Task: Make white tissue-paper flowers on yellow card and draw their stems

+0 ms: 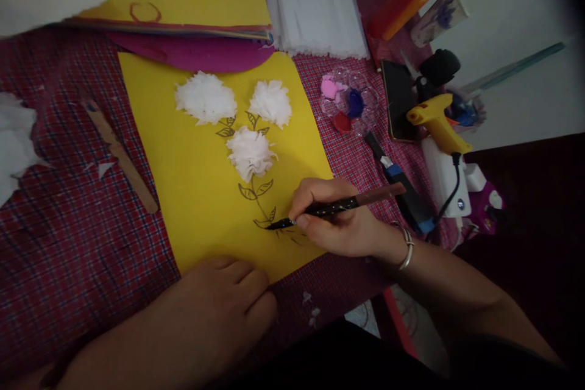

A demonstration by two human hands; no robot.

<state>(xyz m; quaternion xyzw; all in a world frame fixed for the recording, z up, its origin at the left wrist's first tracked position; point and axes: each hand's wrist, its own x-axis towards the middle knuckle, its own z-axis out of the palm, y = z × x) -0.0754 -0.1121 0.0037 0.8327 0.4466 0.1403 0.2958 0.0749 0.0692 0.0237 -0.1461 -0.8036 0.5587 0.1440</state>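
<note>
My right hand (336,219) is closed round a black dotted pen (329,207) with a brownish rear end. Its tip touches a leaf outline low on a yellow sheet of paper (196,195). Dark drawn stems and leaves (256,190) run up to three white ruffled paper flowers: one at the left (205,97), one at the right (270,102), one in the middle (251,152). My left hand (228,304) rests on the sheet's lower left edge, fingers curled together, tips hidden. Short dark strokes show beside the pen tip.
A wooden stick (121,158) and white crumpled paper (16,146) lie left on the checked cloth (82,244). Right are a paint palette (350,100), a box cutter (397,183), a phone (397,100) and a yellow glue gun (439,122). Coloured sheets (196,49) lie behind.
</note>
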